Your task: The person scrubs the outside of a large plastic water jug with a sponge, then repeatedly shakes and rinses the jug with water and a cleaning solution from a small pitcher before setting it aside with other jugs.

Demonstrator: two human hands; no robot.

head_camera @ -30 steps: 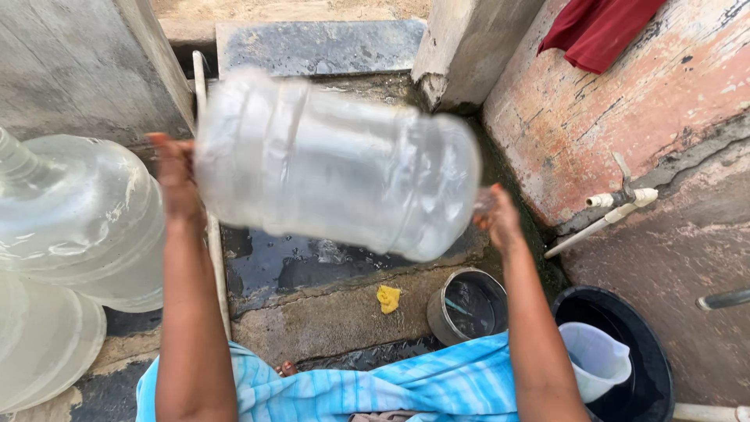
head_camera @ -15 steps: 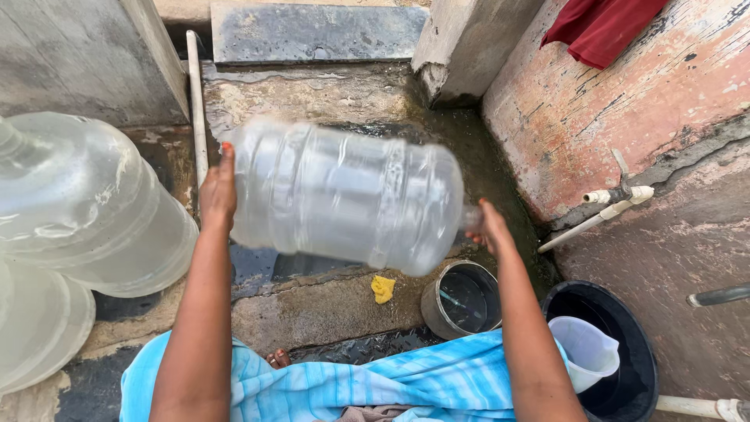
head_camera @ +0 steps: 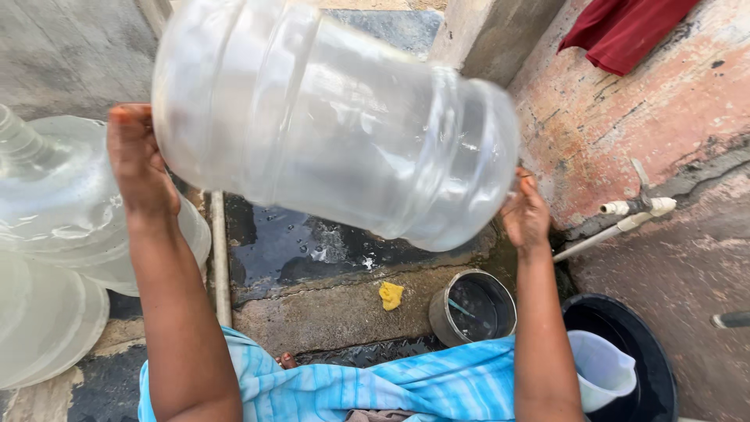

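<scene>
I hold a large clear plastic water jug [head_camera: 328, 117] sideways in the air, close to the camera, with drops of water inside. My left hand [head_camera: 139, 160] presses flat against its base end on the left. My right hand [head_camera: 525, 212] supports the neck end on the right; the mouth of the jug is hidden behind the jug's shoulder. Below the jug lies wet concrete ground [head_camera: 312, 250] with a small yellow scrap [head_camera: 391, 295] on it.
Two more clear jugs [head_camera: 55, 203] lie at the left. A small metal pot [head_camera: 473, 308] with water stands below. A black tub [head_camera: 625, 344] holds a white jug [head_camera: 598, 369] at the right. A white pipe tap [head_camera: 633, 208] juts from the pink wall; red cloth [head_camera: 625, 27] hangs above.
The jug has come up and closer to the camera, tilting so its base end rises at the left. Both hands rose with it.
</scene>
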